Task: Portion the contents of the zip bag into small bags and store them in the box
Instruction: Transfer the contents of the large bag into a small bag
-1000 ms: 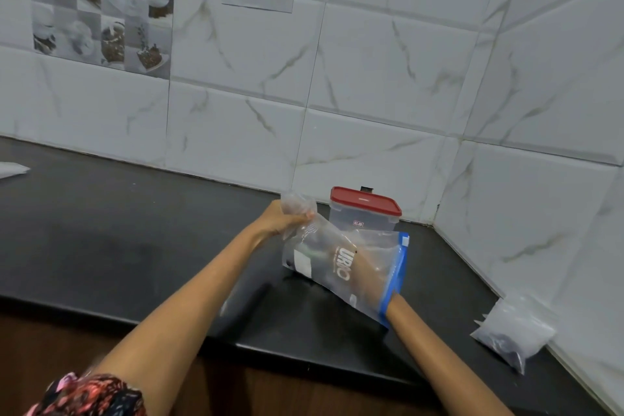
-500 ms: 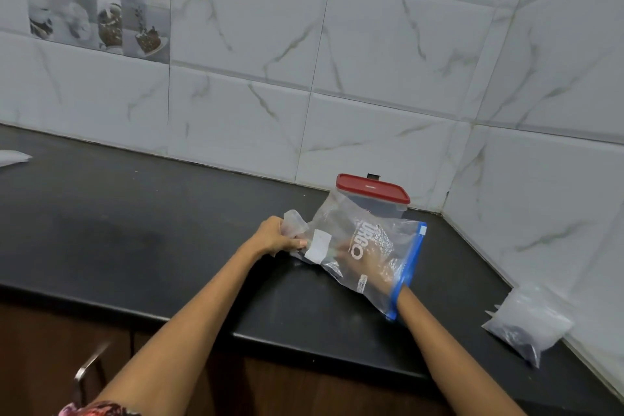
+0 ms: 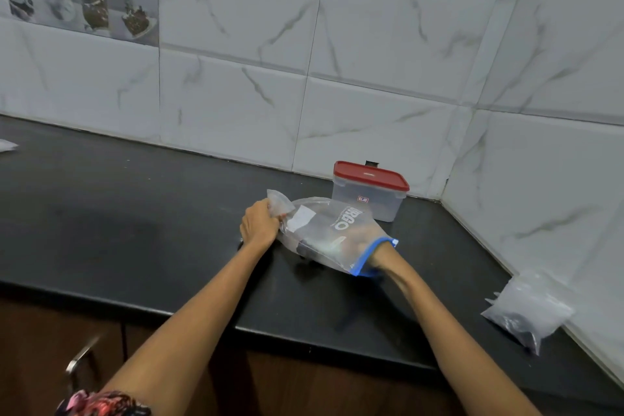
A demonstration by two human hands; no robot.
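Note:
A clear zip bag (image 3: pixel 332 235) with a blue zip edge and white lettering lies low over the black counter (image 3: pixel 135 230). My right hand (image 3: pixel 359 240) is pushed inside it through the blue opening, seen only dimly through the plastic. My left hand (image 3: pixel 260 224) grips the bag's far corner together with a small clear bag (image 3: pixel 278 201). Dark contents sit at the bag's bottom. Behind it stands a clear box (image 3: pixel 368 194) with a red lid, shut.
A packet of small clear bags (image 3: pixel 526 309) with something dark inside leans against the right wall. White tiled walls meet in the corner behind the box. A white scrap (image 3: pixel 6 145) lies at the far left. A cabinet handle (image 3: pixel 81 356) sits below the counter edge.
The zip bag has come down from being held up in front of the box to lying low on the counter. My right hand stays inside it; my left keeps its grip.

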